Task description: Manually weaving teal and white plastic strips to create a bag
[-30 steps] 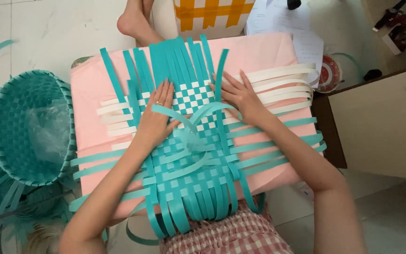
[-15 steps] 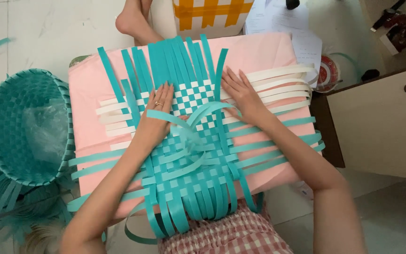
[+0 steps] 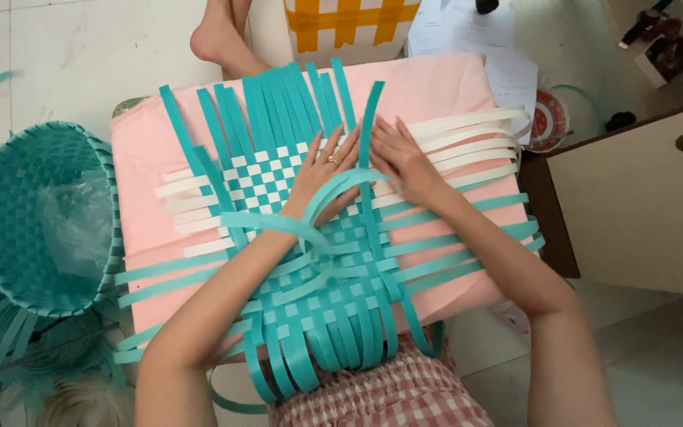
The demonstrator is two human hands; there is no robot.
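A flat woven mat [image 3: 310, 237] of teal and white plastic strips lies across the middle of a pink board [image 3: 444, 87], seen from above. Its upper part is a teal-and-white checker pattern; the lower part is all teal. Loose teal strips [image 3: 278, 103] fan out past the far edge of the board, white strips [image 3: 468, 142] trail toward the right edge, and more teal ends hang over the near edge onto a lap in red-and-white checked fabric [image 3: 389, 395].

The left hand [image 3: 322, 178] rests palm down on the weave near the middle, fingers spread flat and not gripping anything (a ring shows on one finger). The right hand [image 3: 405, 162] lies just beside it to the right, fingers also extended and pressing flat where the white strips meet the weave. An upright teal strip stands between the two hands, and a curled teal strip [image 3: 302, 225] loops over the left wrist.

On the floor off the left edge of the board sits a finished teal woven basket [image 3: 41, 213]. Beyond the far edge is a bare foot [image 3: 219, 39] and a white-and-orange box [image 3: 349, 24]. A pale cabinet [image 3: 642, 198] stands at the right.
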